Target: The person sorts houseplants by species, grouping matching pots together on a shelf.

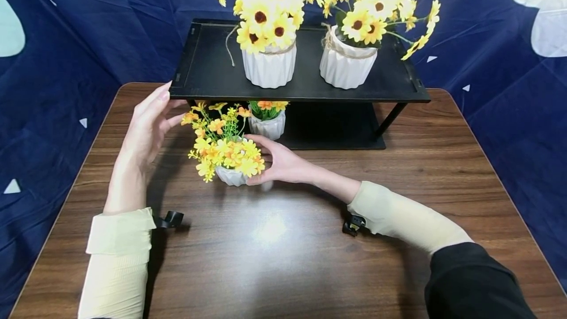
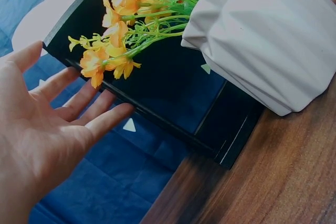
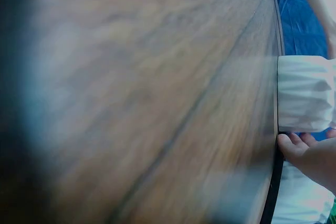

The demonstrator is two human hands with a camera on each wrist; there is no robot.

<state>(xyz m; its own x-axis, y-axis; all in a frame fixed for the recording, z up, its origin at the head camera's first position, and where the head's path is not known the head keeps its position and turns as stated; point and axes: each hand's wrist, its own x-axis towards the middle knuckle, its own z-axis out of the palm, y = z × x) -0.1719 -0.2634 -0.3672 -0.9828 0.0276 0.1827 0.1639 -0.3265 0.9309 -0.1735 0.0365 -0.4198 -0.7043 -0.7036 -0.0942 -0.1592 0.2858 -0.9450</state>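
A white ridged flowerpot [image 1: 232, 176] with yellow and orange artificial flowers [image 1: 228, 154] stands on the table in front of the black shelf's left end. My right hand [image 1: 285, 161] holds this pot from its right side, thumb in front and fingers behind. In the right wrist view the fingertips meet the pot's side [image 3: 304, 95]. My left hand [image 1: 148, 119] touches the front left corner of the black two-tier shelf [image 1: 305, 90], its fingers extended along the shelf's side in the left wrist view. The flowers partly cover the shelf's left post.
Two white pots with large yellow daisies, a left pot [image 1: 270, 68] and a right pot [image 1: 347, 65], stand on the upper tier. Another flowerpot [image 1: 267, 126] sits on the lower tier, left of a bare stretch [image 1: 332, 127]. Blue patterned cloth [image 1: 57, 38] surrounds the wooden table [image 1: 266, 260].
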